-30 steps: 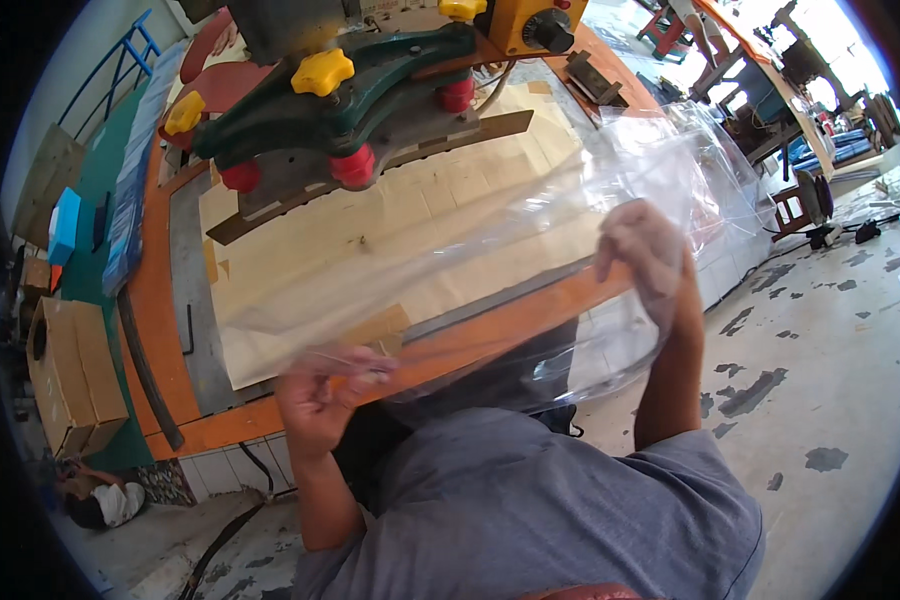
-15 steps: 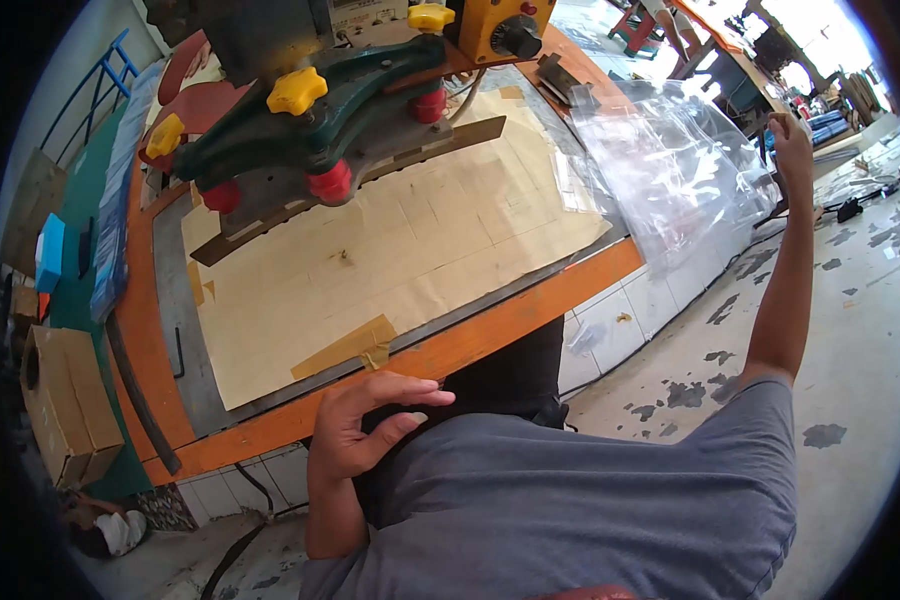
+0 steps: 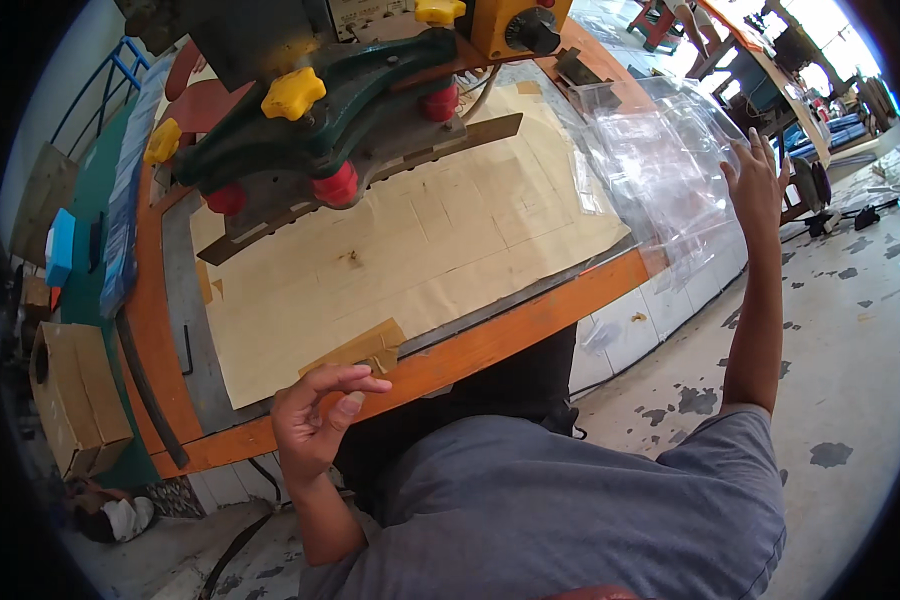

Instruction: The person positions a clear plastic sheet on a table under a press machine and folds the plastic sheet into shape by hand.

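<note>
Head view: left hand (image 3: 315, 425) at the front edge of the worktable (image 3: 530, 320), right hand (image 3: 755, 185) out by the clear plastic sheets (image 3: 660, 160)

At far left, a cardboard box (image 3: 80, 400) and a small blue box (image 3: 60, 247) stand by a green surface (image 3: 90, 290). On the worktable, a grey plate (image 3: 183, 285) carries an L-shaped key (image 3: 187, 350) and a large tan sheet (image 3: 390, 255), creased and scored, with brown tape (image 3: 365, 345) at its front. Above the sheet's back part hangs a dark green press head (image 3: 270, 130) with yellow knobs (image 3: 293, 95); a yellow-orange control box (image 3: 490, 32) sits to its right. The plastic sheets lie loosely heaped over the table's right end.

As for edges, the orange front border slants upward to the right. The left hand is just beside the tape, fingers curled and thumb apart from them; whether it touches the border I cannot tell. The tan sheet's front half spreads between the press's long metal bar (image 3: 450, 147) and that border. The plastic overhangs the right edge, above white tiles (image 3: 620, 330). At its outer side the right hand has its fingers spread; contact is unclear. Beyond, the patchy pale floor (image 3: 860, 340) stretches rightward.
</note>
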Demonstrator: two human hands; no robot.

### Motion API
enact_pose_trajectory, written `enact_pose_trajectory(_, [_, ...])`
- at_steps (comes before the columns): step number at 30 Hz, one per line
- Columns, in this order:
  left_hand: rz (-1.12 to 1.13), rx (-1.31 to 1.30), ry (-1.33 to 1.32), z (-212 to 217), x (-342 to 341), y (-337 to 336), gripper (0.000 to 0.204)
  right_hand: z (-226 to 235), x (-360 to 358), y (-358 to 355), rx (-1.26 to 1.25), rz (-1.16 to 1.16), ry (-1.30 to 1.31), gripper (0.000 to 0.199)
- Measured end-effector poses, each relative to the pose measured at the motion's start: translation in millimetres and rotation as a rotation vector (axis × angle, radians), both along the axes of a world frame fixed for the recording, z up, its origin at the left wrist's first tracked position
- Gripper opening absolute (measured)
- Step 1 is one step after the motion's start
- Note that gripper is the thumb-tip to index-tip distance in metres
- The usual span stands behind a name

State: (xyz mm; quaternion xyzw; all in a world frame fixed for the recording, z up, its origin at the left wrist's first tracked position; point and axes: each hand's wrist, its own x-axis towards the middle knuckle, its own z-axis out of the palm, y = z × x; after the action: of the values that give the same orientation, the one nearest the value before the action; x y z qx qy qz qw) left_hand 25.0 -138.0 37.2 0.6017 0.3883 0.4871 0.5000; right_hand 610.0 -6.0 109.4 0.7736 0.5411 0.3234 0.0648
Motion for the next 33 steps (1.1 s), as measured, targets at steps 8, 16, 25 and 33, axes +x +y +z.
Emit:
enact_pose_trajectory(8, [0.095,-0.031,-0.062,-2,4,8,0.021,-12,-108,-18,-0.015,0.547,0.336,0.042])
enact_pose_trajectory(16, [0.263,0.102,0.224,15,-16,4,0.017,-41,-214,-41,-0.322,0.848,0.685,0.039])
enact_pose_trajectory(25, [0.664,0.155,0.606,53,-108,-9,0.02,-94,-260,-36,-0.249,0.94,0.811,0.043])
enact_pose_trajectory(33, [0.739,0.101,0.705,45,-222,60,0.024,-95,-259,-35,-0.164,0.944,0.935,0.039])
